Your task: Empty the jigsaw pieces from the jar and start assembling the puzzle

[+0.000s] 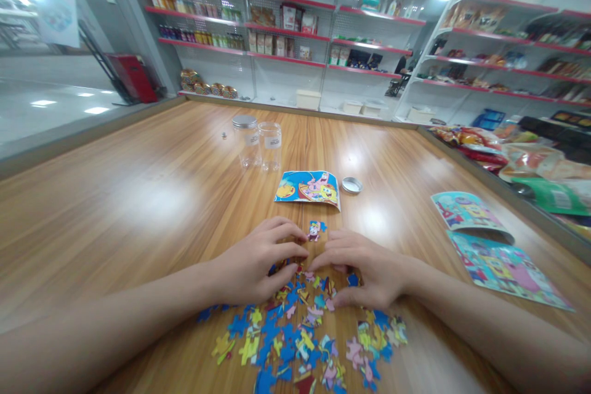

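Note:
Several loose jigsaw pieces (pixel 305 335) lie scattered on the wooden table (pixel 138 197) in front of me. A small joined group of pieces (pixel 316 229) sits just beyond my fingertips. My left hand (pixel 258 265) rests on the pile, its fingers curled and pinching toward that group. My right hand (pixel 364 271) lies beside it, fingers bent and pressing on pieces. The fingertips of both hands nearly meet at the joined group. A printed cartoon picture (pixel 308 188) lies flat further back.
Two clear jars (pixel 258 143) stand at the table's middle back, one capped, with a loose metal lid (pixel 351 184) near the picture. Two printed bags (pixel 489 246) lie at the right. Snack packets (pixel 517 154) crowd the right edge. Stocked shelves (pixel 286 31) line the far wall.

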`<state>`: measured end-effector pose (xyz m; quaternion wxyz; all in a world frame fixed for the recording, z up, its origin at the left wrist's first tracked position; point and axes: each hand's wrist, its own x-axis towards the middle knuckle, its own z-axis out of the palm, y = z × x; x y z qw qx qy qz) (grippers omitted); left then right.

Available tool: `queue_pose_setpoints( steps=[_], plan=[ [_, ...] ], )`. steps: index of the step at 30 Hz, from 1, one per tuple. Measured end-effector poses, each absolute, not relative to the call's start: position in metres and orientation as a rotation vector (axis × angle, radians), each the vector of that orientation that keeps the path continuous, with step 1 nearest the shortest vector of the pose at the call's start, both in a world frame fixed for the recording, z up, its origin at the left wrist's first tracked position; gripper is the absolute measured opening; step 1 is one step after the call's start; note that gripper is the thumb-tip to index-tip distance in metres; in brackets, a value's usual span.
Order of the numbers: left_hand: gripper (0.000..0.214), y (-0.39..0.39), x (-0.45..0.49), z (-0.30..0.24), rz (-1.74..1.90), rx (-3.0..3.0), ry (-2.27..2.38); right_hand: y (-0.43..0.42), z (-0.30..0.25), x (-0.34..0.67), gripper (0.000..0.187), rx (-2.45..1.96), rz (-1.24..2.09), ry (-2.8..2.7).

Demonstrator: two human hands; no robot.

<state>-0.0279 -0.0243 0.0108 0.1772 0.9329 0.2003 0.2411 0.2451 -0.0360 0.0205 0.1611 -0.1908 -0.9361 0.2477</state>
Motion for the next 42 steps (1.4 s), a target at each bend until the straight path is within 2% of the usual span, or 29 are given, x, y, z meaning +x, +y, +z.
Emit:
queue_pose_setpoints(
  steps=[13,31,37,42],
  plan=[
    [0.026,-0.0247,-0.0287,0.0107,0.645,2.645,0.578,-0.0349,0.0223,0.246,0.054,-0.527,0.76,-2.66],
    [0.026,-0.024,-0.0289,0.0086,0.658,2.637,0.574,-0.0352,0.0203,0.2441,0.035,-0.428,0.697,-2.673],
    [0.026,-0.0247,-0.0276,0.0099,0.654,2.635,0.579,-0.0379,0.0202,0.2433,0.039,-0.449,0.638,-2.672],
    [0.027,-0.0228,-0.0287,0.0081,0.647,2.633,0.584,-0.0435,0.0231,0.2402,0.031,-0.435,0.701,-2.668]
  ],
)
